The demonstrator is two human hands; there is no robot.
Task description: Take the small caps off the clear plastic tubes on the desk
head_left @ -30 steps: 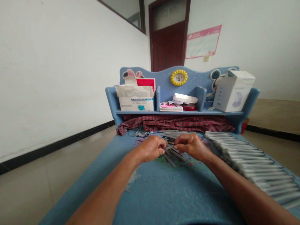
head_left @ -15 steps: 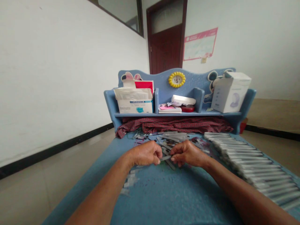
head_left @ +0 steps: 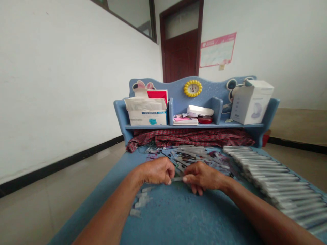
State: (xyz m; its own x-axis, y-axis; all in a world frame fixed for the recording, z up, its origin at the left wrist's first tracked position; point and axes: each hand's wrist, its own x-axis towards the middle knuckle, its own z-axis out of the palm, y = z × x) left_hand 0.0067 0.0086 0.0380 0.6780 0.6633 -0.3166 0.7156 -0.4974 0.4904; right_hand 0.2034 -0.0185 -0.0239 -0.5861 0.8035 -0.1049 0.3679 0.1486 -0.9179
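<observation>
Between my two hands a thin, translucent pen (head_left: 177, 179) lies nearly level, just above the desk. My left hand (head_left: 157, 171) pinches its left end with thumb and forefinger. At its right end my right hand (head_left: 204, 176) grips it between thumb and forefinger, the other fingers curling down. Its ends are covered by my fingers. Right behind the hands spreads a loose pile of clear and dark pen parts (head_left: 189, 153). Several small clear pieces, like pen caps (head_left: 141, 201), lie beside my left forearm.
Along the desk's right side, many clear pens (head_left: 278, 180) lie stacked in a long row. A checked cloth (head_left: 191, 136) is bunched under the blue shelf (head_left: 217, 126), which bears a mask box (head_left: 148, 114), a white box (head_left: 251, 103) and papers (head_left: 185, 120).
Both hands have come slightly nearer to me with the pen still between them. My right hand's lower fingers now reach further down.
</observation>
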